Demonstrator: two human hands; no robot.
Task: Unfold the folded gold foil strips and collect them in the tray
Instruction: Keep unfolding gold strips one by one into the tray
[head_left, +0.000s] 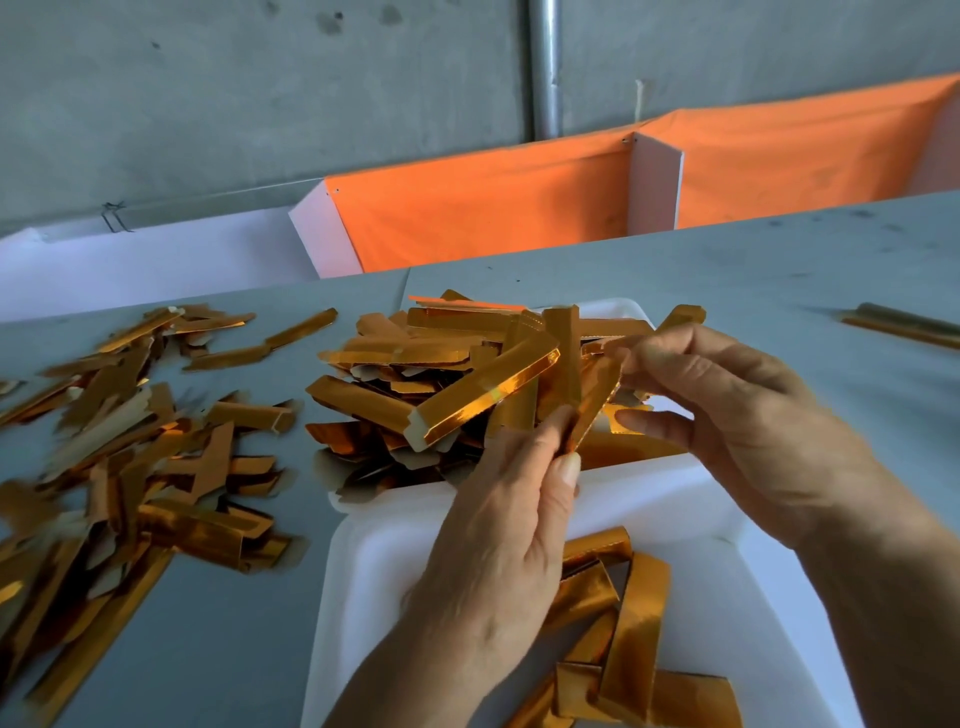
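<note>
Both hands up over the white foam tray, working one shiny gold foil strip (592, 402). Left hand (511, 512): thumb and fingers (563, 470) pinch the strip's lower end. Right hand (727, 410): thumb and forefinger pinch the upper end, remaining fingers extended, loosely spread. Strip runs diagonally between the two hands, held above the far white foam tray (628, 309), not touching the heap below as far as I can tell. That far tray carries a big heap of gold foil strips (441, 374), mixed folded and flat, white backing showing on some edges. Near white foam tray (363, 571), just below the hands, holds a smaller bunch of gold strips (623, 623) toward its right side, partly hidden by the left wrist. Loose scatter of more gold strips (130, 467) on the grey surface (779, 270) to the left, blurred. One long gold strip (904, 325) lies alone at far right, also blurred. Behind the surface: orange cloth panel (493, 218) on white boards, grey concrete wall, metal pipe (545, 67). No readable text, brand or label anywhere.
</note>
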